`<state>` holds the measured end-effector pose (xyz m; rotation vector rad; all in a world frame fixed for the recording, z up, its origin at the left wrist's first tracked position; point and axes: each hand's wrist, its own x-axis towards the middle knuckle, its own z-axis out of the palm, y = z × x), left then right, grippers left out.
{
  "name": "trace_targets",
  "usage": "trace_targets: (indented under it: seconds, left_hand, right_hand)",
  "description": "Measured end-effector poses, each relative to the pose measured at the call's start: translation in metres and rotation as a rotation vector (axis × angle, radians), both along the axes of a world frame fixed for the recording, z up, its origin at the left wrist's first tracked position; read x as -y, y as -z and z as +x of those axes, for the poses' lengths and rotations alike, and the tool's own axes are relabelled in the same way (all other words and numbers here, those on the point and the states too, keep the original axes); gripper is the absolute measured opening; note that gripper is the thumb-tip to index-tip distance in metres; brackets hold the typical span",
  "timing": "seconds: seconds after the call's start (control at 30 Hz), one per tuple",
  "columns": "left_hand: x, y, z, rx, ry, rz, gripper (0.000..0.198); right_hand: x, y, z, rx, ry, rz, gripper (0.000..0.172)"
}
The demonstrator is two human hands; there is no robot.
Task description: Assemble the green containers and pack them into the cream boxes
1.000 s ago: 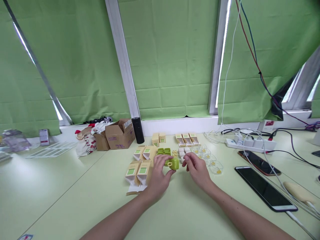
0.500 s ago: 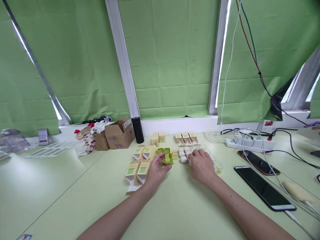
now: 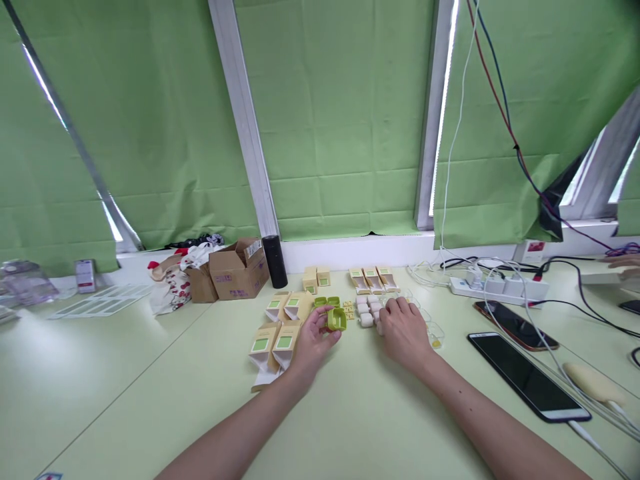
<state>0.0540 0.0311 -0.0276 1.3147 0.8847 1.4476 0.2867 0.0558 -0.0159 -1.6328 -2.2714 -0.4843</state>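
Observation:
My left hand (image 3: 311, 341) holds a small green plastic case (image 3: 337, 319), its hollow side turned toward me. My right hand (image 3: 406, 335) is lowered to the table, fingers curled down over a small white rounded piece (image 3: 379, 328) at the edge of a group. The fingertips partly hide that piece. Left of them stand several more white rounded pieces (image 3: 367, 320), beside tiny yellow pieces (image 3: 349, 311). Behind my left hand lie other green cases (image 3: 320, 302). Clear plastic parts with yellow bits (image 3: 437, 335) lie right of my right hand, partly covered by it.
Open-flapped small cartons (image 3: 261, 345) stand left of my left hand, with more cartons (image 3: 373, 280) behind. A cardboard box (image 3: 240, 270) and black cylinder (image 3: 275, 262) stand at the back. Right are phones (image 3: 530, 377), cables and a power strip (image 3: 493, 292). Another person's hand (image 3: 625, 262) shows far right.
The green case in my left hand has turned so its hollow side faces me more. My right hand stays at the white pieces. Another person's hand shows more at the right edge.

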Motion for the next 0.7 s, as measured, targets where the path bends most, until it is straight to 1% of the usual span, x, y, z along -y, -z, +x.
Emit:
trace_targets:
  seconds: [0.07,0.1,0.13,0.2,0.27,0.33,0.4,0.43,0.5,0.53,0.7]
  left_hand:
    - [0.0,0.001,0.0,0.011,-0.009,0.004,0.065]
    - [0.0,0.001,0.0,0.016,-0.012,0.007,0.064]
    - [-0.001,0.001,0.0,0.02,-0.014,0.01,0.064]
    - [-0.001,0.0,0.0,0.02,-0.016,0.014,0.063]
    - [-0.001,0.0,0.0,0.018,-0.02,0.018,0.063]
    - [-0.002,0.0,0.0,0.015,-0.023,0.023,0.063]
    - [-0.001,0.0,0.0,0.008,-0.023,0.026,0.063]
    - [-0.001,0.0,0.0,0.004,-0.024,0.027,0.062]
    - [0.0,0.0,0.001,-0.007,-0.03,0.029,0.062]
    - [0.001,-0.001,0.001,-0.013,-0.035,0.031,0.061]
    - [0.003,-0.004,0.002,-0.036,-0.039,0.04,0.06]
  right_hand:
    - [0.001,-0.001,-0.001,-0.118,-0.03,0.008,0.021]
    - [0.001,-0.001,-0.002,-0.217,-0.057,0.001,0.019]
    - [0.001,-0.001,-0.002,-0.346,-0.097,-0.019,0.017]
    - [-0.002,0.0,-0.005,-0.676,-0.202,-0.101,0.014]
    - [-0.004,0.001,-0.008,-1.052,-0.315,-0.241,0.017]
    - [-0.004,0.003,-0.012,-1.405,-0.412,-0.439,0.027]
    - [-0.001,0.003,-0.017,-1.689,-0.48,-0.649,0.036]
    - [0.001,0.004,-0.02,-1.799,-0.5,-0.728,0.038]
    - [0.005,0.004,-0.024,-1.954,-0.514,-0.803,0.039]
    - [0.008,0.004,-0.025,-1.994,-0.523,-0.825,0.039]
    - [0.013,0.003,-0.027,-1.996,-0.618,-0.916,0.042]
